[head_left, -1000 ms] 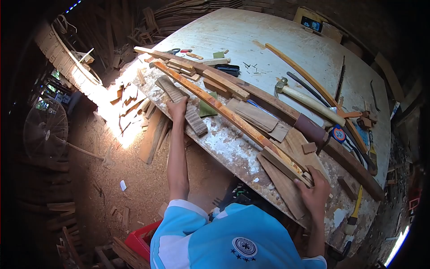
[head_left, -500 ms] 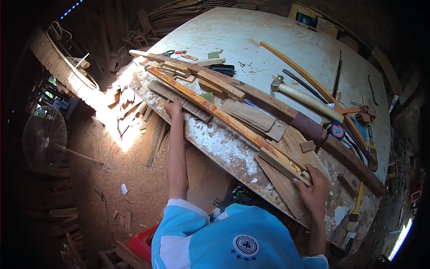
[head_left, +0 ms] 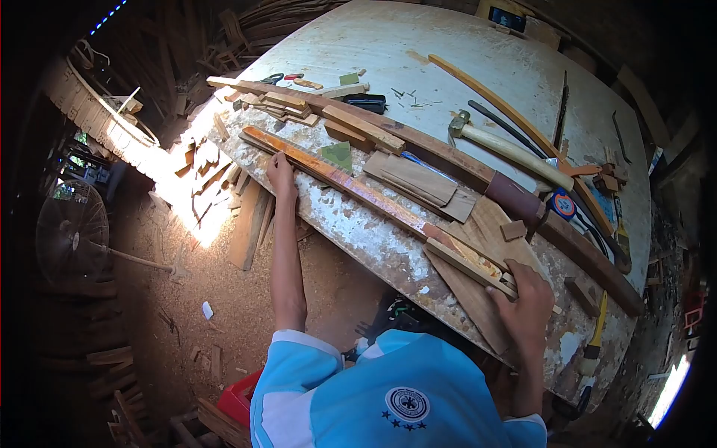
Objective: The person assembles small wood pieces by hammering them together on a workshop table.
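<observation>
A long orange-brown wooden strip [head_left: 358, 190] lies diagonally along the near edge of the worktable. My left hand [head_left: 281, 178] is closed at its upper left part, with a darker strip partly visible beneath. Around the strip's lower right end my right hand [head_left: 525, 305] is closed, thumb on the near side and fingers on the far side. A short pale wood piece [head_left: 467, 265] lies against the near side there. Under that end is a flat tapered board [head_left: 474, 306]. A green scrap [head_left: 337, 155] sits just beyond the strip.
Beyond the strip runs a long dark beam [head_left: 455, 166], with thin boards [head_left: 411, 179] before it. A hammer [head_left: 515, 153], a tape measure [head_left: 562, 203] and a curved orange strip [head_left: 493, 97] lie farther back. A yellow-handled brush [head_left: 595, 340] is right; a fan [head_left: 73, 235] stands left.
My left hand has moved slightly up and left, onto the orange-brown strip's side. The grooved grey strip that stuck out near it is now mostly hidden. My right hand stays at the other end.
</observation>
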Demonstrator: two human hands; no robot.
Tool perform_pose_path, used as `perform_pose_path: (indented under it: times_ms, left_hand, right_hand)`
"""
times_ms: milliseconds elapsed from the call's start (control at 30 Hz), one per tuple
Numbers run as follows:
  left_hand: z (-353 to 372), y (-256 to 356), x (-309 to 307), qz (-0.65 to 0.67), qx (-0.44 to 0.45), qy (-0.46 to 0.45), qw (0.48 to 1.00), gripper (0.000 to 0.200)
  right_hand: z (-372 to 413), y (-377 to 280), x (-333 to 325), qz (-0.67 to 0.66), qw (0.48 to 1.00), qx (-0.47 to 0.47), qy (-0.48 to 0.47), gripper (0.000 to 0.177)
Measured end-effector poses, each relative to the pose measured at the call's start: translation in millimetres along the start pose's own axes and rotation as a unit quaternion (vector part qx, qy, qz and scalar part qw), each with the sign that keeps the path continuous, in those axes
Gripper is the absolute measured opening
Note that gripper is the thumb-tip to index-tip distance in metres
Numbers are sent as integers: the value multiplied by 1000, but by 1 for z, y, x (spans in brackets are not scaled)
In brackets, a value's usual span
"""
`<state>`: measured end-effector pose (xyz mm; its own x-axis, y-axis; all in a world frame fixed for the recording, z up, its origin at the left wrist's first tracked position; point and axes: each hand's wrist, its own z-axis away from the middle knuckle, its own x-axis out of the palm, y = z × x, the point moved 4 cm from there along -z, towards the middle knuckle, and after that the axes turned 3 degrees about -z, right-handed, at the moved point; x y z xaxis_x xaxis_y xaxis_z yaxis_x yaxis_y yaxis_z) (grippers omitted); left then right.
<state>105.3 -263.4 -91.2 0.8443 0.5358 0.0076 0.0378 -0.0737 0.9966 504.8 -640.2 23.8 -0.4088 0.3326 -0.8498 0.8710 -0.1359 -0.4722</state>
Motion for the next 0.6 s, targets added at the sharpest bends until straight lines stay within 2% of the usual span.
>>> perform_pose_path:
  times_ms: [67, 100, 167, 233, 300, 367, 433, 467, 567, 600]
  left_hand:
    - [3, 1, -1, -14, 38, 25, 999, 29]
    - [19, 22, -3, -75, 162, 71, 981, 28]
    - [71, 96, 7, -181, 401, 157, 884, 30]
    - [83, 136, 39, -183, 490, -109, 846, 41]
    - [100, 160, 82, -279, 585, -254, 718, 45]
    - [104, 148, 117, -385, 601, -345, 610, 47]
    - [83, 112, 144, -457, 606, -406, 509, 34]
    - [78, 120, 153, -543, 526, -452, 473, 34]
    - [79, 167, 128, -407, 587, -355, 603, 21]
    - [80, 189, 113, -360, 594, -297, 656, 22]
  right_hand:
    - [0, 1, 1, 6, 1000, -10, -2, 51]
    - [2, 2, 3, 23, 1000, -16, -2, 52]
    - [4, 5, 8, 60, 998, -25, 7, 53]
    - [3, 3, 8, 74, 997, -21, 10, 54]
    - [3, 2, 10, 87, 996, -22, 0, 54]
    - [3, 4, 12, 96, 995, -20, -6, 55]
    - [5, 4, 16, 106, 994, -26, -1, 55]
    - [6, 4, 16, 114, 993, -24, 0, 55]
    - [6, 7, 14, 126, 992, -27, 10, 55]
    - [7, 8, 14, 126, 991, -29, 14, 55]
